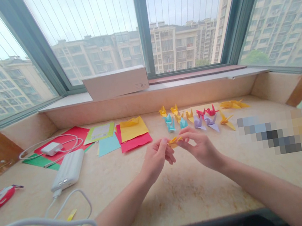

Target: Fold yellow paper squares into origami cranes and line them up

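Cable [42, 221], hands [157, 157] [200, 145] pinching yellow paper [174, 143], box label [142, 85] seemingly illegible

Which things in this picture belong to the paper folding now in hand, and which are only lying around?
Seemingly for the folding:
yellow folded paper, held by left hand and right hand
coloured paper sheets
folded paper birds

Seemingly just lying about:
white power bank
white charger
white box
red-and-white object

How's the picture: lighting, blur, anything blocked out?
Head view: bright daylight through the window, sky pale; head view: left hand and right hand discernible, but the yellow paper they hold lacks fine detail; head view: pixelation covers part of the counter at right.
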A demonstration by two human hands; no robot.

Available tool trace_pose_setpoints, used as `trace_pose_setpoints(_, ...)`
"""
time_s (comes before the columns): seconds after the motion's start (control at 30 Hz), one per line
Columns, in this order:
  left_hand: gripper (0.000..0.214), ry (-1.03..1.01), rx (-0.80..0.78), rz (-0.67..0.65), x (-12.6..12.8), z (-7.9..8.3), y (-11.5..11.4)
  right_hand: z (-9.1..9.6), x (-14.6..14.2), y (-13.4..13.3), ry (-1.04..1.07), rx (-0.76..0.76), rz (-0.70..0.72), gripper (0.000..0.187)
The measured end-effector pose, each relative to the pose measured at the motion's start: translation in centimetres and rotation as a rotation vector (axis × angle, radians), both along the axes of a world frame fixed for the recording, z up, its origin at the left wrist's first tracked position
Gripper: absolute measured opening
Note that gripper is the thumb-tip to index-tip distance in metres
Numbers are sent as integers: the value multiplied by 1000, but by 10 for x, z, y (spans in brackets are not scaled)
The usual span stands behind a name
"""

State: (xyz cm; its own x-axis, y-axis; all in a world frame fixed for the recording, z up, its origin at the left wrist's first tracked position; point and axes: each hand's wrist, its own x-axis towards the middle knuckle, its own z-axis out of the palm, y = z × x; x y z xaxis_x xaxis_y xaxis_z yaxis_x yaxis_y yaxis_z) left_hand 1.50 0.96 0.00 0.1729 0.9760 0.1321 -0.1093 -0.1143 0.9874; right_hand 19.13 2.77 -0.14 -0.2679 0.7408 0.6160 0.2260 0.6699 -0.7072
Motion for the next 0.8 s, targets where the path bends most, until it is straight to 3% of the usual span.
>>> trace_pose_setpoints(0.13,48,152,64,-83,0,-1,-3,3,3,4,68,-195,9,25)
trace_pose_setpoints(0.37,46,197,130,-61,0,2,-6,2,0,5,278,-397,126,29)
trace_pose_setpoints(0.5,46,183,174,-30,-1,-2,-4,3,-1,6,302,-414,143,29)
trace_pose_setpoints(0.8,37,146,233,-110,0,-1,-2,-3,-1,8,317,-396,108,33)
